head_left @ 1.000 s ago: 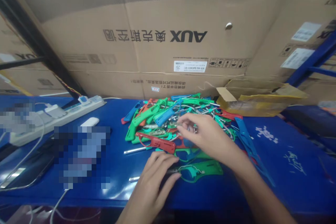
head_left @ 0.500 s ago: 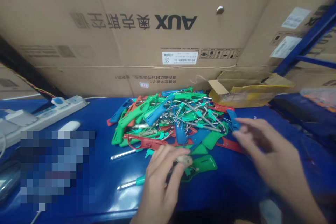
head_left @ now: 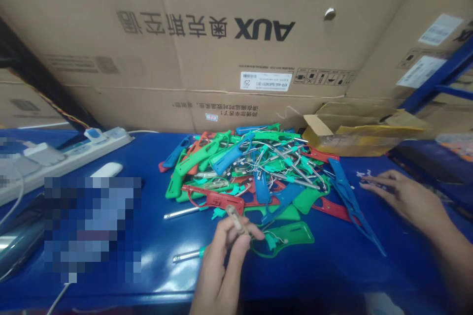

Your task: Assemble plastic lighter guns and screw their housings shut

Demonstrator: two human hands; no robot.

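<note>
A heap of green, blue and red plastic handle pieces [head_left: 254, 167] mixed with thin metal parts lies on the blue table [head_left: 332, 266]. My left hand [head_left: 223, 261] is at the heap's near edge, fingers pinched on a small tan metal piece [head_left: 236, 220] held tilted above the table. A green handle [head_left: 288, 236] lies just right of it. My right hand [head_left: 401, 197] rests far right on the table, fingers stretched flat over small white bits [head_left: 364, 175]. A long blue handle [head_left: 353, 209] lies between the heap and that hand.
Large cardboard boxes [head_left: 229, 59] wall off the back. An open torn carton [head_left: 365, 130] sits at the back right. A white power strip [head_left: 74, 150] with plugs and cables lies at left, beside a white oval object [head_left: 107, 170]. A blue rack post [head_left: 436, 76] rises right.
My right hand left the heap and moved right to the white bits. My left hand lifted the small tan piece off the table and pinched it upright. The view shifted slightly.
</note>
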